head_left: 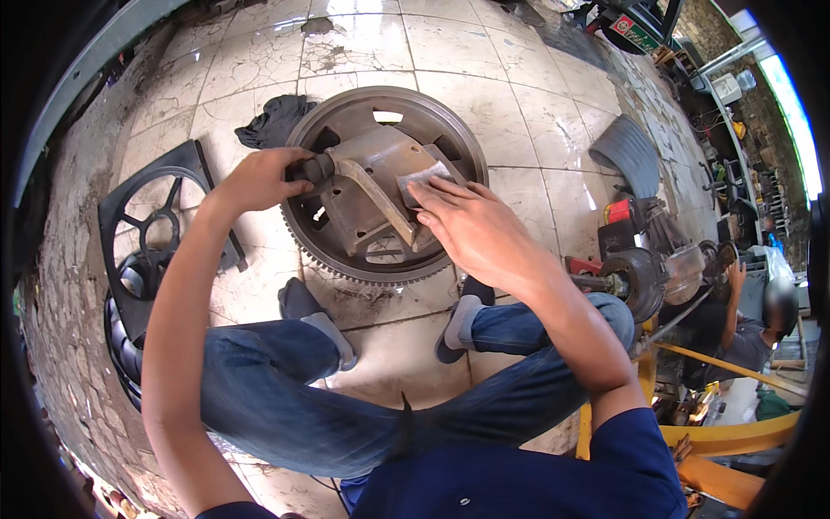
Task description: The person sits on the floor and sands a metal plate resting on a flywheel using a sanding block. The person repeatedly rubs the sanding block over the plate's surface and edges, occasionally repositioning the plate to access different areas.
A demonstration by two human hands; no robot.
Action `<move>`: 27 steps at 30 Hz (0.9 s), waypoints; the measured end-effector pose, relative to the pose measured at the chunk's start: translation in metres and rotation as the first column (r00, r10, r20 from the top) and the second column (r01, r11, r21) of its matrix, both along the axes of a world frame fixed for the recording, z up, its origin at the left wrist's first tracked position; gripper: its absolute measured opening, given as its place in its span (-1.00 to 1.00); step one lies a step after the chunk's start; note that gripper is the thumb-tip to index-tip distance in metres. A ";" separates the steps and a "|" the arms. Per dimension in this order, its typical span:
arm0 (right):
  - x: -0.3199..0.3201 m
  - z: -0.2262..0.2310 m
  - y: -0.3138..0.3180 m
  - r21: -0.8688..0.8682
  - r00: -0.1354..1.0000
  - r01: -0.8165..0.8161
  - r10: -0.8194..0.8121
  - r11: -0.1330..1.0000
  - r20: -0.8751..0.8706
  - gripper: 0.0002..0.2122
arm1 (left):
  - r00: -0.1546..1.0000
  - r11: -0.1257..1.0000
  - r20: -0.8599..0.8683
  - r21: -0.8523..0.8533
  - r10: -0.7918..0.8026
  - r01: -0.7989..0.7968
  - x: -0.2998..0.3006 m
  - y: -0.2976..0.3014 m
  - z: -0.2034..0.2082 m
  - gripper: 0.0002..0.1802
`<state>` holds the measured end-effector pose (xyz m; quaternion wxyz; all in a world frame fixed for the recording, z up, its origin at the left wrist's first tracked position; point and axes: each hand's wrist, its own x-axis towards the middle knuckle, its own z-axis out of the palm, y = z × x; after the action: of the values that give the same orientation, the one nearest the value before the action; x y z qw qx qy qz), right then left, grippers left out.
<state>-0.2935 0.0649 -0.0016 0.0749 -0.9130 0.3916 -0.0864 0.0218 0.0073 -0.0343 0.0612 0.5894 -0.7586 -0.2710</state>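
Note:
A brown metal bracket (372, 156) with raised ribs and bolt holes lies on a large toothed flywheel (468, 143), which rests flat on the floor. At the bracket's left end, my left hand (264, 179) is closed round a dark, stubby cylindrical part (318, 167), fingers at the far side and thumb at the near side. My right hand (475, 227) presses a grey, rough-looking piece of sandpaper (421, 178) against the bracket's right part. Its fingers lie stretched over the sheet and cover some of it.
A black fan shroud (201, 164) lies left of the flywheel, with a black cloth (275, 121) beyond it. On the right are a curved grey panel (627, 156), a greasy axle assembly (635, 281) and a yellow metal frame (735, 437). Another person (748, 342) sits at the far right.

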 end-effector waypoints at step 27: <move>0.008 -0.030 -0.016 0.054 0.992 0.073 -0.079 0.996 0.102 -0.57 | 0.966 0.967 0.255 -0.239 -0.028 0.091 -0.019 -0.003 -0.016 -0.38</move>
<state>-0.2857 0.0488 -0.0313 0.1147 -0.8895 0.4237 -0.1269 0.0025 0.0046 -0.0505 0.0305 0.5832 -0.8057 -0.0989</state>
